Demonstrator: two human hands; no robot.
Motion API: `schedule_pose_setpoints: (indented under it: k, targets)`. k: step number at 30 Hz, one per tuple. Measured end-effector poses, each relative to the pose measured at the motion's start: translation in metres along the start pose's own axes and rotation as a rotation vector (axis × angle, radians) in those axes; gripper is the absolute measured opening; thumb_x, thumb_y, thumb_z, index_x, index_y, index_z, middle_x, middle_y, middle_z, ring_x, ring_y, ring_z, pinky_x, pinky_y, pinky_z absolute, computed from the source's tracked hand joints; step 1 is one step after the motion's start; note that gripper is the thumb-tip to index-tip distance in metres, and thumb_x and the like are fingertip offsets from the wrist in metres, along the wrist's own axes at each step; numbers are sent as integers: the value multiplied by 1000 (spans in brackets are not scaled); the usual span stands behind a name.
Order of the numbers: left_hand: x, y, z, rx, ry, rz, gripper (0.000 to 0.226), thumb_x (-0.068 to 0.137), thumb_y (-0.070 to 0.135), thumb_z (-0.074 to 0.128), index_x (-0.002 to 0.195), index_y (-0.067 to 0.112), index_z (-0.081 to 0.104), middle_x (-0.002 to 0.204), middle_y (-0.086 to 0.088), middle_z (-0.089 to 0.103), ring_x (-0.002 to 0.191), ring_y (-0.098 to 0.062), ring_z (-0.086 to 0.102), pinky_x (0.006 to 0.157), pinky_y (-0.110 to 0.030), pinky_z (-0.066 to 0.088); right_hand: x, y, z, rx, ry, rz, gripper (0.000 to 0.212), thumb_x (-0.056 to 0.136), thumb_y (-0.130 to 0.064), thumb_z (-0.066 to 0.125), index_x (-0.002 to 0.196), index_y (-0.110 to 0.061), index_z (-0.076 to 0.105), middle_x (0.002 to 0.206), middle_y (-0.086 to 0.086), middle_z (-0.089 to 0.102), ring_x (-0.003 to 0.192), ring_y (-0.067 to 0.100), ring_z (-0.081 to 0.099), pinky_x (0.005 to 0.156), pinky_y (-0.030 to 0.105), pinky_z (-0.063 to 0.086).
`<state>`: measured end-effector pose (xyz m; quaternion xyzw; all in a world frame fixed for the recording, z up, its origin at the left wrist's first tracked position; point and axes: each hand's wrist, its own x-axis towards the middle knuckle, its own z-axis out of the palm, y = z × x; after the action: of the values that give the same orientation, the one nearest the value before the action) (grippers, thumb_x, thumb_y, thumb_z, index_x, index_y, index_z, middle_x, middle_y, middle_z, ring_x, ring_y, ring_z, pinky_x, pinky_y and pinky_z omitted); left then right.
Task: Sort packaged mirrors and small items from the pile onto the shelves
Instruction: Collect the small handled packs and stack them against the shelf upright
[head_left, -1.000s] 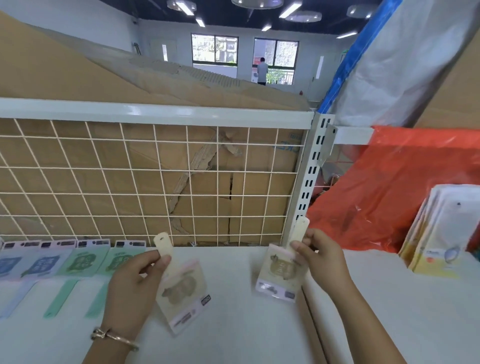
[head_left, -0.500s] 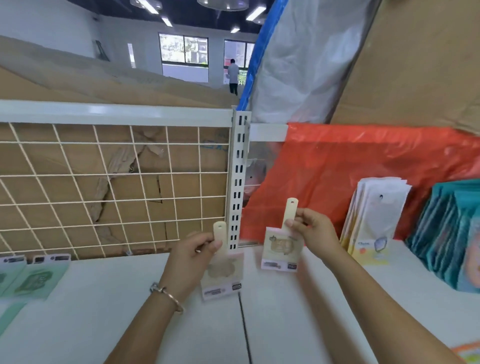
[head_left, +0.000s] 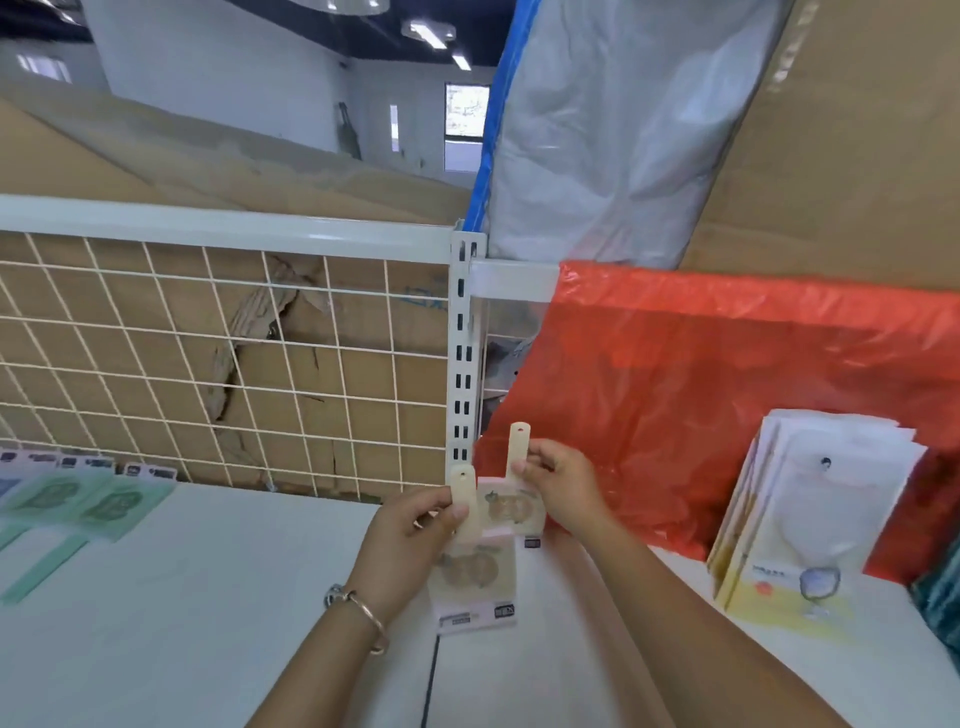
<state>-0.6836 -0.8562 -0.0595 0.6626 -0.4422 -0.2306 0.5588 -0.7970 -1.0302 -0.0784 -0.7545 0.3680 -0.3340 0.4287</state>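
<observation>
Two cream-coloured packaged mirrors with long handles are held over the white shelf (head_left: 208, 597). My left hand (head_left: 405, 545) pinches the handle of the nearer packaged mirror (head_left: 475, 577), which hangs in front. My right hand (head_left: 561, 493) pinches the handle of the farther packaged mirror (head_left: 511, 512), whose handle sticks up. The two packs overlap, the left one partly covering the right one. Both hang just above the seam between two shelf boards.
Green packaged mirrors (head_left: 98, 506) lie in a row at the shelf's left, by the wire grid back (head_left: 208, 364). A slotted white upright (head_left: 462, 353) stands behind my hands. At right, a stack of white-and-yellow packs (head_left: 810, 519) leans against a red plastic bag (head_left: 701, 389).
My hands have come together, so the two packs now overlap instead of hanging apart. The view has swung right and the green row has slid toward the left edge.
</observation>
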Motion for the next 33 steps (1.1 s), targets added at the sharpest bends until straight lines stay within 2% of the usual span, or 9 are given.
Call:
schedule_pose_setpoints:
  k: [5, 10, 15, 20, 22, 26, 29, 31, 33]
  targets:
    - [13, -10, -1, 12, -24, 7, 13, 86, 17, 64, 76, 21, 72, 80, -5, 65, 67, -8, 54, 72, -38, 52, 5, 14, 10, 37, 28, 60, 25, 86, -6, 65, 81, -30, 67, 82, -2, 71, 77, 18, 65, 74, 34, 52]
    - [26, -16, 7, 16, -46, 8, 10, 86, 15, 65, 84, 17, 74, 86, -7, 67, 73, -18, 56, 76, -42, 52, 14, 17, 12, 42, 103, 59, 14, 87, -7, 63, 89, -20, 67, 77, -3, 67, 67, 9, 57, 59, 11, 43]
    - [29, -21, 12, 14, -81, -3, 14, 86, 18, 64, 76, 22, 72, 75, 11, 66, 65, -1, 54, 69, -27, 50, 12, 17, 17, -95, 98, 3, 11, 87, -7, 63, 94, -12, 69, 82, -2, 64, 79, 15, 57, 72, 21, 44]
    - [34, -26, 17, 58, -93, 2, 11, 87, 12, 63, 88, 9, 73, 90, -7, 68, 70, -8, 55, 72, -30, 51, 7, 15, 22, -221, 148, -79, 14, 89, -5, 58, 99, -11, 67, 84, -11, 46, 80, 11, 49, 70, 5, 35]
    - [35, -26, 18, 58, -88, -13, 11, 87, 12, 62, 88, 9, 73, 91, -7, 68, 74, -13, 57, 76, -33, 51, 6, 16, 22, -227, 137, -72, 16, 90, -5, 56, 101, -12, 65, 86, -9, 49, 82, 13, 49, 68, 6, 36]
    - [38, -26, 18, 34, -86, -10, 11, 88, 12, 62, 85, 16, 72, 88, -3, 68, 64, 3, 54, 65, -16, 48, 2, 17, 22, -111, 187, -47, 31, 89, -3, 55, 115, -18, 61, 97, -2, 61, 91, 14, 57, 81, 18, 45]
    - [39, -28, 22, 15, -110, 3, 12, 88, 12, 61, 89, 14, 73, 91, -5, 68, 63, 4, 53, 67, -19, 49, 2, 18, 20, -86, 217, -51, 34, 89, 0, 54, 117, -18, 59, 96, -1, 62, 91, 14, 59, 85, 23, 48]
    - [39, -29, 24, 16, -122, 4, 12, 88, 13, 61, 90, 14, 73, 92, -7, 69, 65, 1, 54, 67, -19, 49, 2, 17, 18, -131, 246, -64, 31, 90, 1, 53, 115, -14, 59, 100, -3, 59, 91, 13, 57, 83, 20, 45]
    - [42, -30, 26, 4, -126, -9, 12, 88, 13, 62, 89, 17, 73, 94, -9, 69, 74, -15, 60, 74, -30, 53, 0, 17, 15, -180, 293, -82, 28, 91, -1, 53, 116, -12, 60, 108, -4, 55, 93, 11, 55, 82, 17, 42]
